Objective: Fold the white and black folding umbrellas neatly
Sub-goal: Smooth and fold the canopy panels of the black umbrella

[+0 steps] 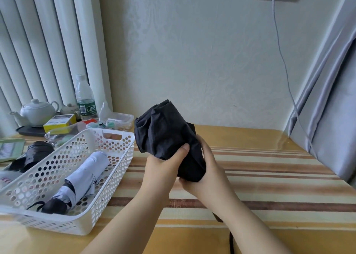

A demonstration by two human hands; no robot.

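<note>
Both hands, left hand [163, 167] and right hand [206, 169], grip the black umbrella [163, 132], fingers clamped on its canopy; wrapping tighter seems next.

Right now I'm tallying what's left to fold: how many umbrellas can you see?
3. A black umbrella held in both hands above the table; a white umbrella lying in the white basket; another black umbrella behind the basket. Others may be hidden.
</note>
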